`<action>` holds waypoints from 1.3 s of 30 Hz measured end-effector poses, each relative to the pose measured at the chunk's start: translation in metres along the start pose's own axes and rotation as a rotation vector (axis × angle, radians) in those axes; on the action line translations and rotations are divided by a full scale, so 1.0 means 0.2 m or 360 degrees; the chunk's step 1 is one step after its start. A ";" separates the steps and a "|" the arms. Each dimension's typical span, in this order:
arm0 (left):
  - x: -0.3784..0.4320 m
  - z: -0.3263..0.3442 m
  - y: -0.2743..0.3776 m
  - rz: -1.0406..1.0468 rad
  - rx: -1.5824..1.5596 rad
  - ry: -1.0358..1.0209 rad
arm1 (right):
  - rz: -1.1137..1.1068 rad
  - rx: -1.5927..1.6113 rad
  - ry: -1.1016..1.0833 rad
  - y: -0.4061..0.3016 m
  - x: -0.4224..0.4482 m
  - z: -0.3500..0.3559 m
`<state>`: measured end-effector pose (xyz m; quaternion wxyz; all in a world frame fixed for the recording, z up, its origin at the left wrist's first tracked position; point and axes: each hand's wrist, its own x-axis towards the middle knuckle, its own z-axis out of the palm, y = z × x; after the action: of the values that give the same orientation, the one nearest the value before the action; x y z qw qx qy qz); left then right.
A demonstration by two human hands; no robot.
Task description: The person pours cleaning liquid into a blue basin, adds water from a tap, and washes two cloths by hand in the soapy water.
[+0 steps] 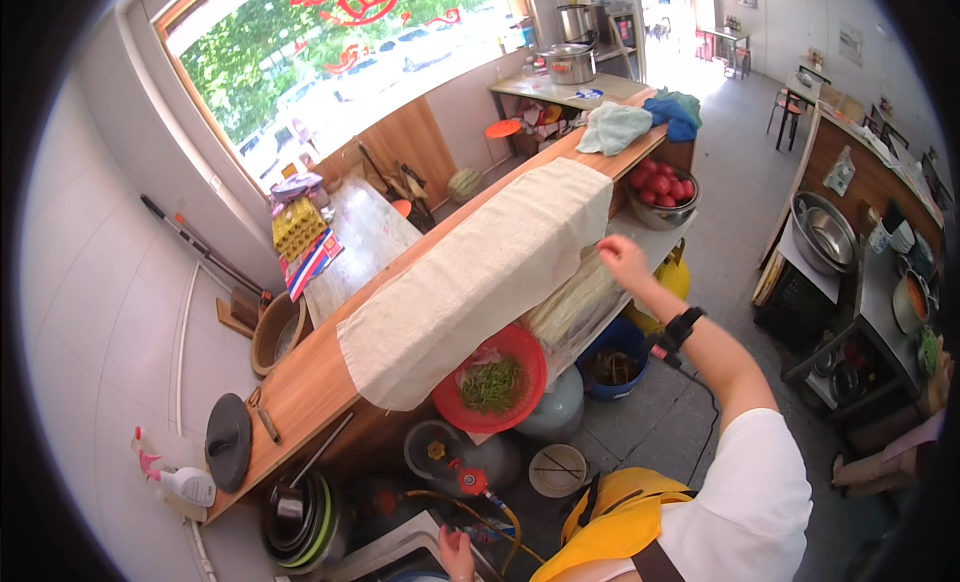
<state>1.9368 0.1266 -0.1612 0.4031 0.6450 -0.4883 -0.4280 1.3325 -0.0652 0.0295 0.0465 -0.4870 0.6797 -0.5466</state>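
Observation:
A long beige cloth (487, 282) lies spread along a wooden counter top and hangs over its near side. My right hand (624, 262) is raised by the right end of this cloth, fingers curled; whether they pinch its edge is unclear. Beneath the cloth, a red plastic basket (534, 387) of green leafy vegetables juts out from the lower shelf. Low in the view, my left hand (456, 553) is beside the metal rim of a sink (397, 541) and appears empty, its fingers loosely bent.
A steel bowl of tomatoes (664, 216) stands on the shelf. Gas cylinders (480, 462) with a yellow hose and a blue bucket (613, 357) occupy the floor. A black lid (228, 443) and a spray bottle (187, 486) are at the counter's left end. Another person's legs (874, 469) show at right.

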 end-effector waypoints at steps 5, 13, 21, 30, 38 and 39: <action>0.18 0.20 0.17 0.0090 0.0436 -0.0029 | -0.0137 -0.0328 0.0174 0.08 0.50 -0.17; 0.08 0.66 0.51 0.0101 0.0448 0.0126 | -0.0010 -0.1466 -0.0046 0.14 1.21 -0.34; 0.02 1.59 1.29 0.0331 0.0459 -0.0282 | -0.0485 -0.0894 0.0002 0.70 1.39 -0.71; 0.03 2.24 2.00 0.0809 0.0126 -0.0540 | -0.0175 0.0599 -0.1144 0.28 0.19 -0.58; -0.45 1.48 1.58 0.0676 0.0310 0.0737 | -0.0607 0.1108 -0.2156 -0.29 -0.54 -0.19; -0.56 1.31 1.56 0.0683 0.0322 0.0846 | -0.0890 0.1113 -0.2298 -0.41 -0.62 -0.14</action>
<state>1.5816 0.1473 0.0689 0.5308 0.6532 -0.5305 -0.1003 1.4309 0.0482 0.0465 0.4798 -0.8240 0.1299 -0.2718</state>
